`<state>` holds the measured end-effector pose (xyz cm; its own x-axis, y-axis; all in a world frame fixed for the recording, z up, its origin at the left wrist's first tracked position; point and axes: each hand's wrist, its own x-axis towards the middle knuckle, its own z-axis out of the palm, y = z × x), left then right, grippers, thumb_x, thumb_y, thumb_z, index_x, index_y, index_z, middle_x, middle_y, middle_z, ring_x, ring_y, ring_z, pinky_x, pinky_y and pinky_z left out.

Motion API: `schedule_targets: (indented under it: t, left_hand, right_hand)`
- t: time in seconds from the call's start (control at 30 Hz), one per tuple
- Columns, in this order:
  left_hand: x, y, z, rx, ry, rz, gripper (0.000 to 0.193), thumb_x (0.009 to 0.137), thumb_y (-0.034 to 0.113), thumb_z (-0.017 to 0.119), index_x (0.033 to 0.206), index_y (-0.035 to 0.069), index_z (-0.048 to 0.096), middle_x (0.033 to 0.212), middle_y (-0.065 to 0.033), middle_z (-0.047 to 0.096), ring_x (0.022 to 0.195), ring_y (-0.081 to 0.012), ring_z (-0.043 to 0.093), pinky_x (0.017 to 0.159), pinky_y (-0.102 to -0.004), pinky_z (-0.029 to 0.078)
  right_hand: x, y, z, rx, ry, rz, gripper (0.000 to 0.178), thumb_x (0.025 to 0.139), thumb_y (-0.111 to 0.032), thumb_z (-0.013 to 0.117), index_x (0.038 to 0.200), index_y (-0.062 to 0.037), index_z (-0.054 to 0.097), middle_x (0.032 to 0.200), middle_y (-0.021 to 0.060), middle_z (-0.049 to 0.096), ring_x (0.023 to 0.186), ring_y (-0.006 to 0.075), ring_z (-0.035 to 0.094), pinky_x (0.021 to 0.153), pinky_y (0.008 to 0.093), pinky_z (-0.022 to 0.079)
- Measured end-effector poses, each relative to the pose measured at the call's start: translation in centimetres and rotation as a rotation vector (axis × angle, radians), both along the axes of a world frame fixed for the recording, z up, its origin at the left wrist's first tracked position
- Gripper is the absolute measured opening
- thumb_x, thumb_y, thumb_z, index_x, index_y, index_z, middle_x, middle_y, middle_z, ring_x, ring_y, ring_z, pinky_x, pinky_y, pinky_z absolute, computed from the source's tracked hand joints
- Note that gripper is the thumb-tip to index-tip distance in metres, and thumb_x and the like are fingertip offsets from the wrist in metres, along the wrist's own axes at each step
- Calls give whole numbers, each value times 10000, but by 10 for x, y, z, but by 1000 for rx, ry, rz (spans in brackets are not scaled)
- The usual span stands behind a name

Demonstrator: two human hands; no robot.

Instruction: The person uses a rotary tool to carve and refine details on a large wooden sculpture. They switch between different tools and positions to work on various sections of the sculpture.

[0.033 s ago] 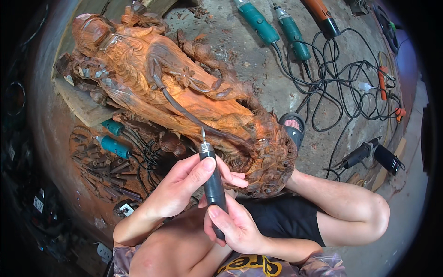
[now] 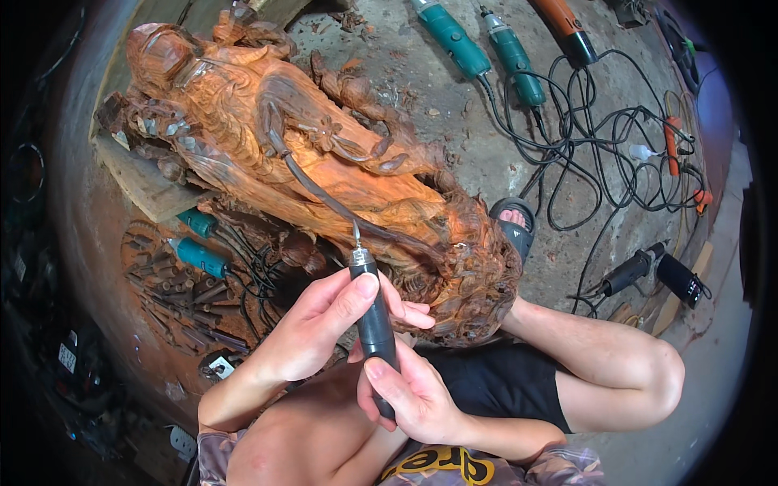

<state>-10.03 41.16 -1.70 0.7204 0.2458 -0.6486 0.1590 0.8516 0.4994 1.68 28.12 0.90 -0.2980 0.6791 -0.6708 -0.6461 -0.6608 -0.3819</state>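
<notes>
Blk tool (image 2: 375, 330) in both hands (image 2: 318, 326), same pos as prev

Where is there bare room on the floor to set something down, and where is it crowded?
The barest floor patch lies between the sandal, the bent leg and the tangled cords. Another, less clean, lies between the carving and the two green tools at the top. Crowded: among those cords, and at left around the heap of rods.

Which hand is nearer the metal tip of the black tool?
Left. The left hand grips the black tool near its metal tip; the right hand holds the opposite end.
</notes>
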Motion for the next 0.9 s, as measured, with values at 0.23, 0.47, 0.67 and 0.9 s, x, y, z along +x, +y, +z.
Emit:
schedule_targets:
  t: [0.23, 0.47, 0.67, 0.9]
  left_hand:
    - [4, 1, -3, -4, 61, -89, 448, 1075, 423, 393, 1014, 12, 562, 1064, -258, 699, 1161, -349, 636, 1041, -467, 470]
    - [16, -8, -8, -39, 111, -214, 433, 1085, 399, 370, 1023, 15, 559, 1056, -239, 699, 1146, -320, 644, 1040, -444, 476]
    - [30, -15, -13, -53, 129, -312, 397, 1102, 335, 330, 1046, 8, 547, 1071, -240, 698, 1140, -296, 651, 986, -408, 517]
    - [31, -14, -9, 16, 76, -256, 401, 1099, 341, 331, 1055, 4, 543, 1099, -235, 687, 1125, -296, 657, 992, -403, 512]
  right_hand:
    - [2, -3, -5, -36, -4, -8, 354, 1089, -342, 382, 1261, -38, 433, 667, 61, 557, 464, 72, 420, 472, 207, 360]
    - [1, -27, -10, -100, -7, -80, 306, 1086, -312, 418, 1261, -65, 464, 659, 16, 576, 497, 59, 489, 474, 212, 388]
    - [2, -40, -10, -111, -61, -165, 309, 1093, -307, 392, 1244, -47, 460, 670, 43, 578, 492, 78, 484, 479, 222, 395]
    - [13, -40, -16, -34, -62, -112, 307, 1089, -315, 409, 1262, -68, 463, 669, 27, 573, 484, 64, 469, 471, 217, 381]
